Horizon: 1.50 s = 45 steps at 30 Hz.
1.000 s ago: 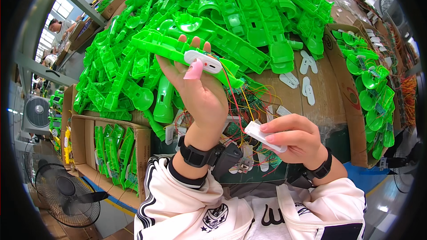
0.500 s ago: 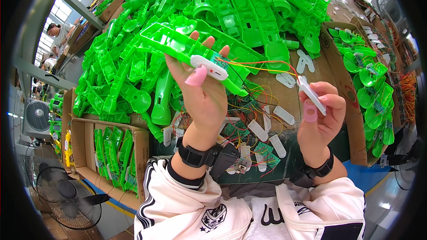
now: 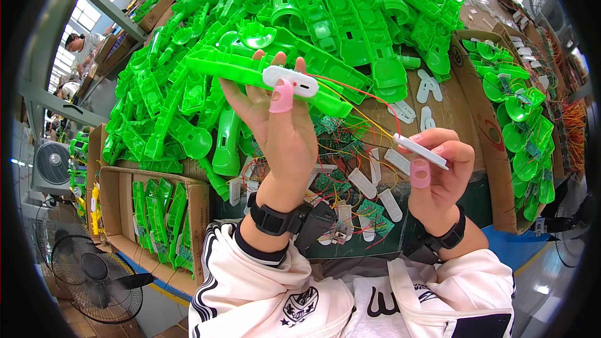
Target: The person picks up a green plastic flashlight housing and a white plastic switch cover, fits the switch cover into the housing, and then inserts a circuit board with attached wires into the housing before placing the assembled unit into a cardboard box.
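My left hand (image 3: 285,122), a pink finger cot on its thumb, grips a long green plastic housing (image 3: 225,69). The thumb presses against a white oval panel (image 3: 303,86) with a slot and a red dot, lying along the housing. Pinched between the fingers of my right hand (image 3: 443,175) is a thin white oval plastic piece (image 3: 421,151), held tilted above the table. A pink finger cot covers that thumb too. Red and yellow wires (image 3: 357,109) run from the white piece to the housing. Under my hands lie green circuit boards (image 3: 374,216) and loose white covers (image 3: 362,183).
A large heap of green housings (image 3: 325,19) fills the far side. Cardboard boxes with green parts stand at left (image 3: 203,213) and right (image 3: 479,144). A black fan (image 3: 94,269) is at the lower left. Other people work farther off.
My right hand has moved left and down with the white piece, nearer the housing. My left hand has turned the housing and shifted slightly left; the circuit board behind the panel is now hidden.
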{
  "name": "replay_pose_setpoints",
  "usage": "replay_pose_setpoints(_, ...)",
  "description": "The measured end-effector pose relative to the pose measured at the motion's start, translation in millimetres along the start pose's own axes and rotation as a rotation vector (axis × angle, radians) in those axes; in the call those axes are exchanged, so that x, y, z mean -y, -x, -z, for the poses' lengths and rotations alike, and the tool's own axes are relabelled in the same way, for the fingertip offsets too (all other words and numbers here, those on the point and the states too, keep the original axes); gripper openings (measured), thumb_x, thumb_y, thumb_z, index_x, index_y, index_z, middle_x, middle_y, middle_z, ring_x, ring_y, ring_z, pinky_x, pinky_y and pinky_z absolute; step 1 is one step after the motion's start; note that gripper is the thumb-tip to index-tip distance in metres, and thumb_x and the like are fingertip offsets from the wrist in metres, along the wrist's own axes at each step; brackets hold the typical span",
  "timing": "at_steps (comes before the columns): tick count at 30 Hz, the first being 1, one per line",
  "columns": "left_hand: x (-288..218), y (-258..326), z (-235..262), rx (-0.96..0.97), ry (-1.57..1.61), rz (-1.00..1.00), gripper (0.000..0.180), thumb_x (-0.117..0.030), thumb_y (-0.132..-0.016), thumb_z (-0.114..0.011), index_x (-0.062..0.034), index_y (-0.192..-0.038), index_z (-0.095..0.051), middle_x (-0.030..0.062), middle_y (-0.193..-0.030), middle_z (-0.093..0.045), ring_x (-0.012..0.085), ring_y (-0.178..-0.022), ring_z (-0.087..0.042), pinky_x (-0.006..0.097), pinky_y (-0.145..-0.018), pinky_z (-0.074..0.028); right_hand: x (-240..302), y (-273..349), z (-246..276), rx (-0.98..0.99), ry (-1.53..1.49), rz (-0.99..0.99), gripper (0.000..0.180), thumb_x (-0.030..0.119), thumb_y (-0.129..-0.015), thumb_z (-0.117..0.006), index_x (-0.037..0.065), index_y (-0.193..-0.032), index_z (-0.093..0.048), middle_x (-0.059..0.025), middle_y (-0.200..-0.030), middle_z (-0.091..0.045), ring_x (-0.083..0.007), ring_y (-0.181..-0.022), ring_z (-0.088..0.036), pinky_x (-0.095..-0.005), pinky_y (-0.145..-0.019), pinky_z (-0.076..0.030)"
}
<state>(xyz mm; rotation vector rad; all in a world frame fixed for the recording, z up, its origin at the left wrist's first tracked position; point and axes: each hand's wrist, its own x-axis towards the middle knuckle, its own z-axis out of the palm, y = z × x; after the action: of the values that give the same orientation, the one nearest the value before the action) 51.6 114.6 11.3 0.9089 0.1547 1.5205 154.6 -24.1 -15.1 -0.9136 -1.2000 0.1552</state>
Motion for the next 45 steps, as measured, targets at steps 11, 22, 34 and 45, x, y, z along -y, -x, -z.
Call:
replay_pose_setpoints(11, 2.8, 1.7, -0.9, 0.07, -0.145, -0.054, 0.082, 0.0, -0.077, -0.058, -0.0135, -0.135, -0.002, 0.0136, -0.122, -0.026, 0.0264, -0.107, -0.039, 0.046, -0.094, -0.036, 4.4, -2.7, 5.7, 0.068, 0.289, 0.245, 0.031, 0.004, -0.08, -0.058, 0.008, -0.1, -0.035, -0.0199, -0.1, -0.053, -0.0191, -0.078, -0.058, -0.0248, -0.065, -0.049)
replay_pose_setpoints(22, 3.1, 7.0, -3.2, 0.551, -0.066, 0.654, 0.071, -0.028, -0.074, -0.046, -0.0044, -0.136, -0.019, 0.0228, -0.128, -0.036, 0.0297, -0.107, -0.048, 0.036, -0.079, -0.046, 6.6, -28.1, 27.0, -0.366, 0.043, 0.201, 0.046, 0.014, -0.087, -0.05, 0.003, -0.125, -0.027, -0.015, -0.093, -0.052, -0.0214, -0.08, -0.055, -0.0308, -0.07, -0.048)
replay_pose_setpoints(34, 2.4, 18.6, -9.0, 0.818, -0.175, 0.793, 0.07, -0.013, -0.08, -0.053, 0.0002, -0.136, -0.014, 0.0158, -0.127, -0.04, 0.0239, -0.105, -0.05, 0.034, -0.08, -0.045, 8.8, -43.3, 36.7, -0.115, -0.644, -0.619, 0.03, 0.014, -0.089, -0.047, -0.006, -0.111, -0.051, -0.0159, -0.126, -0.04, -0.0195, -0.11, -0.046, -0.0309, -0.091, -0.039)
replay_pose_setpoints(45, 4.7, 21.8, -2.2, 0.887, -0.212, 0.767, 0.071, -0.009, -0.081, -0.053, -0.0017, -0.137, -0.01, 0.0118, -0.126, -0.039, 0.0183, -0.104, -0.049, 0.032, -0.085, -0.041, -6.3, -34.4, 31.1, -0.115, 0.205, -0.16, 0.02, 0.006, -0.083, -0.055, -0.002, -0.101, -0.06, -0.0085, -0.098, -0.052, -0.0135, -0.083, -0.054, -0.0224, -0.069, -0.047)
